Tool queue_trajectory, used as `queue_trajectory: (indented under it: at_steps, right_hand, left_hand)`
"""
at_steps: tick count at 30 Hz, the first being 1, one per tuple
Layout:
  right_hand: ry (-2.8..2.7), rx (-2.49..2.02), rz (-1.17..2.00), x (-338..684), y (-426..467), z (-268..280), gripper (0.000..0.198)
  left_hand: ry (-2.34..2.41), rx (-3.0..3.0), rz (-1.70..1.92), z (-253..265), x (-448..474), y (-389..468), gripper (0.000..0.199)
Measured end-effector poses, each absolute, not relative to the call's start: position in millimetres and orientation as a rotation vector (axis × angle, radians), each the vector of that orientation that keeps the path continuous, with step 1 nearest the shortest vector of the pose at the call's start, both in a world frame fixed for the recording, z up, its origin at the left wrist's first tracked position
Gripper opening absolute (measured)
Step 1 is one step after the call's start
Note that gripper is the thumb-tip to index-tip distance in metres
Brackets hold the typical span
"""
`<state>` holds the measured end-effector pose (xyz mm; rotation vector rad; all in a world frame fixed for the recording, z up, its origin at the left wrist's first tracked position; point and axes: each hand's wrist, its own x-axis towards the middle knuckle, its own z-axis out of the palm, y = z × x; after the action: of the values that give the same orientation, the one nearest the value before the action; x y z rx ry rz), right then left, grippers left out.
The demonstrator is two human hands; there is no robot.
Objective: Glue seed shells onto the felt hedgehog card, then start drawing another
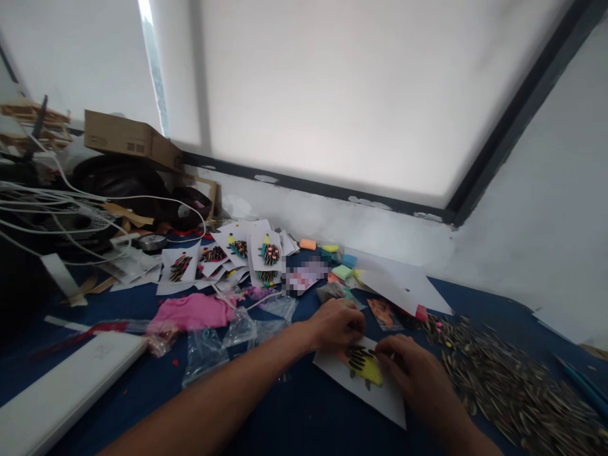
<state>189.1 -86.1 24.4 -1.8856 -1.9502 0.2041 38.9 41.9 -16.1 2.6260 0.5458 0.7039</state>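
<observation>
2 hands (338, 324) (418, 368) curl over a white card (388, 399), grip unclear; carton (118, 134) markings (137, 147) unreadable.

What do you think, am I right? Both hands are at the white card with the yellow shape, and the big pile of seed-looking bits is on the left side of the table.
Not quite: the pile of seed-looking bits is on the right side of the table, as the head view shows. The left hand and right hand are indeed at the white card with the yellow shape.
</observation>
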Motion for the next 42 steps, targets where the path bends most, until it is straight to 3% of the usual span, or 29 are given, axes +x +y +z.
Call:
queue_trajectory:
  at_steps: [29, 42]
  right_hand:
    - [-2.086, -1.861, 0.092, 185.4, -84.7, 12.6, 0.031]
    - [-2.123, -1.994, 0.094, 191.5, -85.6, 31.8, 0.035]
  left_hand:
    - [0.584, 2.617, 0.663, -11.6, 38.4, 38.4, 0.009]
    - [0.58, 2.617, 0.654, -9.7, 37.7, 38.8, 0.008]
